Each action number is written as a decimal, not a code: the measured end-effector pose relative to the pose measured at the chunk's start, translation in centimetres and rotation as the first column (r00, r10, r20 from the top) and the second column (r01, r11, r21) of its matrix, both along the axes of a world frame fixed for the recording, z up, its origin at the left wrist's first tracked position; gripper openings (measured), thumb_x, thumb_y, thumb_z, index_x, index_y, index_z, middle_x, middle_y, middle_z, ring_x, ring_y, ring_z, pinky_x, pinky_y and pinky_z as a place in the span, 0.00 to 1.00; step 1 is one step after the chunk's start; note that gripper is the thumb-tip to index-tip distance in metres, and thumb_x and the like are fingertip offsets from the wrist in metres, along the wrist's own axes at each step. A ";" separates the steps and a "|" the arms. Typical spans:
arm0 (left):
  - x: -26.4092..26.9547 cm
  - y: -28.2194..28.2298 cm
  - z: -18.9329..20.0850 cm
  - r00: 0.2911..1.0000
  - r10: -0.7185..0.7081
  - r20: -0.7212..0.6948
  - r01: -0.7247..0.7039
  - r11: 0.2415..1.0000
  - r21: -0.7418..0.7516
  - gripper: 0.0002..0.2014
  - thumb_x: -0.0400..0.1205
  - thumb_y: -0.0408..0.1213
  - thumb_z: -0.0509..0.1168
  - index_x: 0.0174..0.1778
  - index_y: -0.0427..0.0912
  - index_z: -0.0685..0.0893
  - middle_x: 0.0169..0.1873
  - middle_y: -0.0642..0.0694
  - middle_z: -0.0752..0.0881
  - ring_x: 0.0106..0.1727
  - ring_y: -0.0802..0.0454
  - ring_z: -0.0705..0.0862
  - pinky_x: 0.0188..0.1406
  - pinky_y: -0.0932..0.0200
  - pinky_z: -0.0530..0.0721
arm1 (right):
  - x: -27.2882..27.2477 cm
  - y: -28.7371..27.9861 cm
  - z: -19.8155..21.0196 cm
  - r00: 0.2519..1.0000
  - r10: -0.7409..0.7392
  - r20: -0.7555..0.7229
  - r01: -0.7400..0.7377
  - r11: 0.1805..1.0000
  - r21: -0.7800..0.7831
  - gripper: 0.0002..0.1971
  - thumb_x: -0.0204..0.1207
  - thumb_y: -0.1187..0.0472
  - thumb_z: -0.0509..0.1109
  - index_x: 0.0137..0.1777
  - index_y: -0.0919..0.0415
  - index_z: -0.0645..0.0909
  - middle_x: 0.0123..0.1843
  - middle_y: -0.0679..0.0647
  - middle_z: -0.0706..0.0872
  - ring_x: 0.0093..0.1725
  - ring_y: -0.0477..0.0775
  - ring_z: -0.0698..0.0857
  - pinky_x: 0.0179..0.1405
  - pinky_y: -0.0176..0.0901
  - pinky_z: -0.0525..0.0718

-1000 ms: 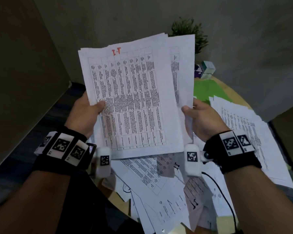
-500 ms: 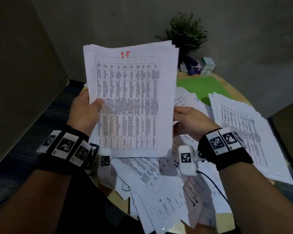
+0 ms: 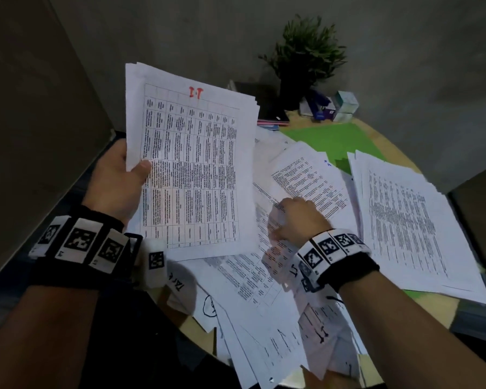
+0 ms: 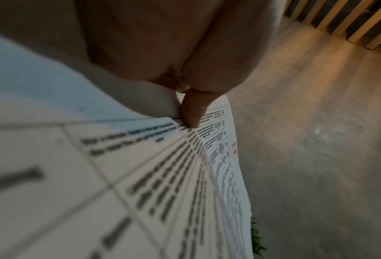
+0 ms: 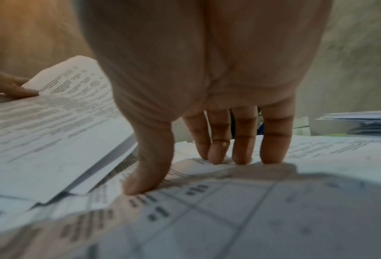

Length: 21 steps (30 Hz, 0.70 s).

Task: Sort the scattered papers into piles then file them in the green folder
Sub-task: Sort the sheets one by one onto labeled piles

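— Where do we have the left hand (image 3: pixel 115 181)?
— Raised off the table's (image 3: pixel 449 304) left edge, thumb pinching a stack of sheets (image 3: pixel 191 169) upright.

— And the right hand (image 3: pixel 295 220)?
— Palm down mid-table, fingers (image 5: pixel 271 150) straight, tips pressing the loose papers (image 3: pixel 264 299), gripping nothing.

— The green folder (image 3: pixel 334 141)?
— Flat at the far edge, partly under a pile (image 3: pixel 410 226) by the right edge.

sheaf (image 3: pixel 191 169): raised, tilted | scattered papers (image 3: pixel 264 304): tabletop | green folder (image 3: pixel 334 138): flat, partly covered
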<state>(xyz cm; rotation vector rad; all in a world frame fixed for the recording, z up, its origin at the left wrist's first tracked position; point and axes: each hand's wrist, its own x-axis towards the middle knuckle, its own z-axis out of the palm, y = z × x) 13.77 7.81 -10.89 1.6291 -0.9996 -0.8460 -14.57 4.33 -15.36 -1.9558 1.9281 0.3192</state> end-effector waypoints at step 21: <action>0.3 -0.4 0.0 0.989 0.010 -0.148 -0.022 0.997 -0.079 0.15 0.86 0.28 0.60 0.67 0.45 0.81 0.61 0.47 0.87 0.61 0.50 0.85 0.66 0.47 0.81 | -2.0 0.2 -0.5 0.931 -0.365 0.027 0.366 0.930 -0.039 0.31 0.66 0.53 0.82 0.64 0.66 0.74 0.64 0.61 0.81 0.64 0.62 0.81 0.55 0.46 0.82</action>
